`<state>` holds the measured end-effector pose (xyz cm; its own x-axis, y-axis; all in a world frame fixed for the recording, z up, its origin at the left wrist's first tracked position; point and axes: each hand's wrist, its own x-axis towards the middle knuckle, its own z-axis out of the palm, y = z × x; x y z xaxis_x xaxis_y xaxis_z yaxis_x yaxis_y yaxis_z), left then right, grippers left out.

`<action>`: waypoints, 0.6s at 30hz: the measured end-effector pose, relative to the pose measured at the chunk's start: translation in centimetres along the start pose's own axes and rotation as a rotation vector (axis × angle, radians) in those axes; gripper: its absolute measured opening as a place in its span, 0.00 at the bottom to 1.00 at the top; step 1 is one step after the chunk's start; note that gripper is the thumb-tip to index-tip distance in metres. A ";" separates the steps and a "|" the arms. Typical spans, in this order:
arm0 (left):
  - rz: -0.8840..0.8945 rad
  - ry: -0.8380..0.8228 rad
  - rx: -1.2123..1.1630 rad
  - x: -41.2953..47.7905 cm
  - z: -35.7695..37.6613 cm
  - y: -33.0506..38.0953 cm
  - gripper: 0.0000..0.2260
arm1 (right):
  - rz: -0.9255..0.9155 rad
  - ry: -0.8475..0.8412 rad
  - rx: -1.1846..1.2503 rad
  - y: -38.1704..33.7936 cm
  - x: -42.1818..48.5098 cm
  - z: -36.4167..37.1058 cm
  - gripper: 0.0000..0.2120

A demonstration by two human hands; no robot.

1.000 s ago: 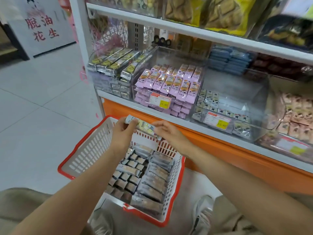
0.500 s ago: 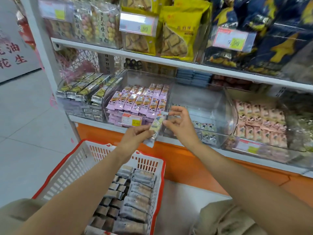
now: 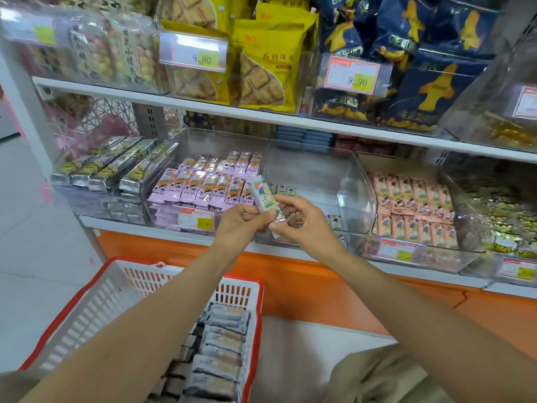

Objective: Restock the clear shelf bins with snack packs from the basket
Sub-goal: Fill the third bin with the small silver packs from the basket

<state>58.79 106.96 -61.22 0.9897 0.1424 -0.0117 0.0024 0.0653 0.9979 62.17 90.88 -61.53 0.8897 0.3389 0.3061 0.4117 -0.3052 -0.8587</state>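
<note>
Fingers (image 3: 295, 202) of the left hand (image 3: 241, 225) and right hand (image 3: 303, 226) pinch one pack (image 3: 265, 199) before the near-empty bin (image 3: 334, 175) just beyond; below, the basket (image 3: 87, 301) holds many packs (image 3: 223, 344), so restocking looks barely begun.

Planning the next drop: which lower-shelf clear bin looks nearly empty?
The bin directly behind the held pack, between the purple-pack bin and the pink-pack bin; only a few packs lie inside.

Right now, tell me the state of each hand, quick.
Left hand: closed, gripping the snack pack.
Right hand: closed, pinching the lower end of the same pack.
</note>
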 end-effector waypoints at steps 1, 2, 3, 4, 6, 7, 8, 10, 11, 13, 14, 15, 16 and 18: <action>0.010 -0.004 0.013 0.3 0.3 0.0 0.07 | -0.008 0.034 -0.026 0.1 0.1 -0.2 0.25; 0.021 -0.006 0.025 0.6 0.6 -0.1 0.09 | -0.008 0.066 -0.030 0.2 0.3 -0.3 0.25; 0.034 -0.013 0.034 1.0 0.9 -0.2 0.10 | -0.002 0.097 -0.021 0.3 0.5 -0.5 0.24; 0.058 -0.021 0.051 1.5 1.1 -0.3 0.10 | 0.008 0.124 -0.007 0.4 0.8 -0.6 0.23; 0.166 -0.007 0.183 2.2 1.4 -0.8 0.09 | 0.032 0.179 -0.004 0.5 1.6 -0.9 0.21; 0.267 0.033 0.347 2.6 1.4 -1.3 0.11 | 0.057 0.209 -0.013 0.5 2.1 -1.1 0.20; 0.384 0.089 0.559 3.0 1.1 -1.8 0.14 | 0.094 0.242 -0.025 0.6 2.7 -1.4 0.19; 0.578 0.178 0.918 3.5 0.2 -2.9 0.20 | 0.175 0.297 -0.045 1.2 3.9 -2.3 0.17; 0.631 0.175 1.018 3.8 -0.3 -3.5 0.22 | 0.209 0.314 -0.067 1.6 4.6 -2.8 0.15; 0.676 0.132 1.178 4.5 -1.3 -5.0 0.26 | 0.278 0.333 -0.143 2.9 5.9 -3.6 0.14; 0.676 0.103 1.241 4.8 -1.7 -5.7 0.27 | 0.321 0.341 -0.189 3.7 6.6 -3.9 0.13; 0.677 0.080 1.283 5.0 -2.0 -6.4 0.28 | 0.362 0.345 -0.232 4.5 7.3 -4.1 0.12; 0.676 0.062 1.310 5.1 -2.3 -6.9 0.29 | 0.399 0.346 -0.269 5.2 8.0 -4.3 0.13; 0.696 0.052 1.342 5.1 -2.4 -7.5 0.30 | 0.451 0.332 -0.329 6.6 9.1 -4.5 0.14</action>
<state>63.48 109.59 -68.92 0.8426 -0.1996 0.5001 -0.2971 -0.9469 0.1226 73.86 87.99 -62.53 0.9813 -0.1635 0.1015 -0.0242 -0.6281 -0.7778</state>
